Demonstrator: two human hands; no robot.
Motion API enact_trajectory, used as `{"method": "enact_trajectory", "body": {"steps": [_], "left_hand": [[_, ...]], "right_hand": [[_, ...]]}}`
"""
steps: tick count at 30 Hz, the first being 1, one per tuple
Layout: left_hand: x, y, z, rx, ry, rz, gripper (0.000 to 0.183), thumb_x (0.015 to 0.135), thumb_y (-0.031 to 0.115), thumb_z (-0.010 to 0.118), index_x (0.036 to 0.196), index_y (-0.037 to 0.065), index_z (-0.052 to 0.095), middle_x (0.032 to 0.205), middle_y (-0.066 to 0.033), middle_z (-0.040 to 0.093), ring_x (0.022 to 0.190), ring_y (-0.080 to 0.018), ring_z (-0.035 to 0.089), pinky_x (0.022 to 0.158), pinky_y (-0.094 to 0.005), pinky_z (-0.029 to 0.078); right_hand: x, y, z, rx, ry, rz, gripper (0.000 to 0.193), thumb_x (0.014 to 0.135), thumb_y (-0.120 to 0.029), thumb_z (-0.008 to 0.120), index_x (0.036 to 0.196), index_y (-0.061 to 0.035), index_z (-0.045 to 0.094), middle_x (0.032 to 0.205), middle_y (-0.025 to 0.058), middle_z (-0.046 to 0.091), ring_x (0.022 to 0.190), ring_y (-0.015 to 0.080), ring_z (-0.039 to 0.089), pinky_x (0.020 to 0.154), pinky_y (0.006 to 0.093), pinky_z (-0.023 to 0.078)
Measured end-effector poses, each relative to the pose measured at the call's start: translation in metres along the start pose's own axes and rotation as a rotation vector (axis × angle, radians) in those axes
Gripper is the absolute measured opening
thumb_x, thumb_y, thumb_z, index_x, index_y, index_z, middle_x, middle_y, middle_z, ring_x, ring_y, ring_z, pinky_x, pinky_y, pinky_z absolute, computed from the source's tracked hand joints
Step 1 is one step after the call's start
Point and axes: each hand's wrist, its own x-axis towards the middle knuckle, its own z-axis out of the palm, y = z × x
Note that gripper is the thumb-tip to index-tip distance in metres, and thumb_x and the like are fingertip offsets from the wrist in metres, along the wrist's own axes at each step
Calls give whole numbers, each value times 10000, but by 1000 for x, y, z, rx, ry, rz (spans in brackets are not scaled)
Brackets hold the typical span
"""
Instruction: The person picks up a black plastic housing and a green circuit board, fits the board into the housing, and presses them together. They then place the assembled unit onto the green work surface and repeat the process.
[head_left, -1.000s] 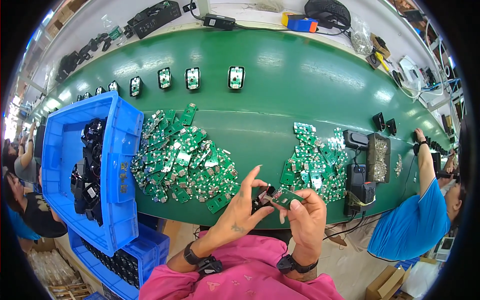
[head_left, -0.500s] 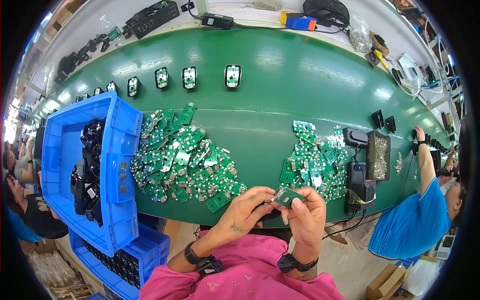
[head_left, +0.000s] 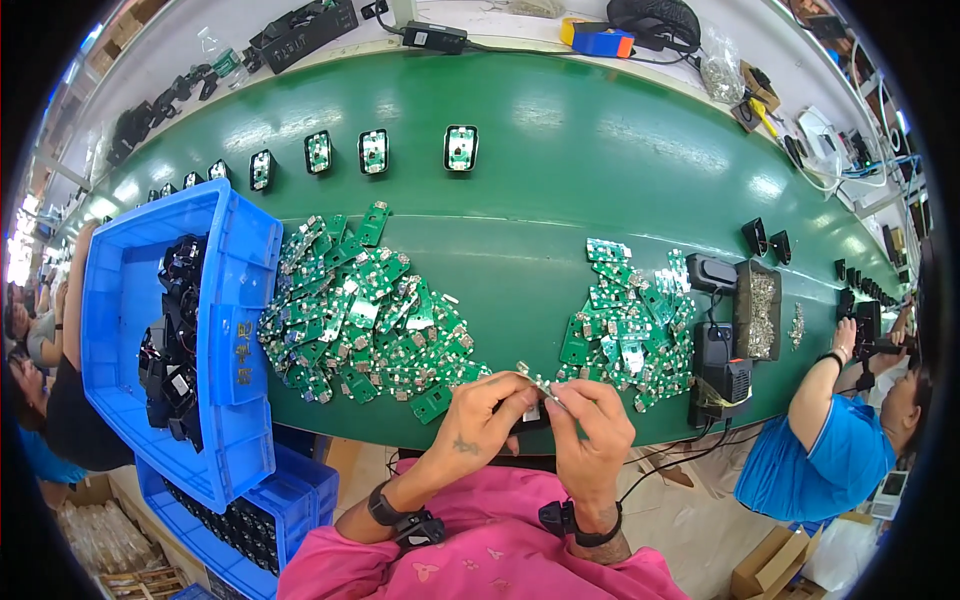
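A small green circuit board [head_left: 541, 384] is held edge-on above the near edge of the bench. My right hand [head_left: 592, 435] pinches it between thumb and fingers. My left hand [head_left: 482, 420] is closed beside the board, its fingertips close to the board's left end. Between the hands, below the board, a black casing [head_left: 535, 420] shows in part, gripped by the left fingers that largely hide it. A large heap of loose green circuit boards [head_left: 365, 310] lies beyond my left hand. A smaller heap of boards [head_left: 630, 325] lies beyond my right hand.
A blue crate [head_left: 225, 330] of black parts stands left. Black casings with boards [head_left: 373, 152] line the green bench [head_left: 520, 260]. At right are a tray of small metal parts [head_left: 757, 310], black devices [head_left: 722, 365] and a co-worker in blue [head_left: 815, 450].
My right hand has turned the board from face-up to edge-on and shifted slightly left. The co-worker at right has drawn an arm back from the bench.
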Motion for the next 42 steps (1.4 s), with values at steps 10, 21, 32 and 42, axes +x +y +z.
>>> {"method": "enact_trajectory", "body": {"steps": [10,21,32,42], "left_hand": [[1,-9,5,-246,86,37,404,911,4,604,1306,-14,517,1212,-118,587,976,-132,642,741,-275,575],[2,-14,-3,-522,-125,-66,703,875,-63,610,1503,53,316,1242,-76,525,1135,-143,536,938,-314,507],[4,-6,-15,-292,-269,-148,766,824,47,762,1421,84,283,1190,-108,559,962,-126,585,744,-261,523],[-1,-3,-13,-421,-260,-125,672,885,-13,558,1470,77,239,1240,-137,477,708,-142,609,601,-268,517]], "right_hand": [[-9,3,-1,-124,-113,-89,319,769,29,723,1064,-92,743,1127,121,616,998,292,587,782,363,508],[-23,4,6,-301,-39,-52,387,759,48,700,1125,-76,725,1091,140,607,959,297,596,728,362,489],[-24,7,4,137,-72,67,297,802,54,702,1097,21,710,863,124,682,728,186,644,642,279,493],[-24,11,12,280,-3,182,269,761,64,751,1023,14,718,807,80,655,682,132,579,608,247,449]]}}
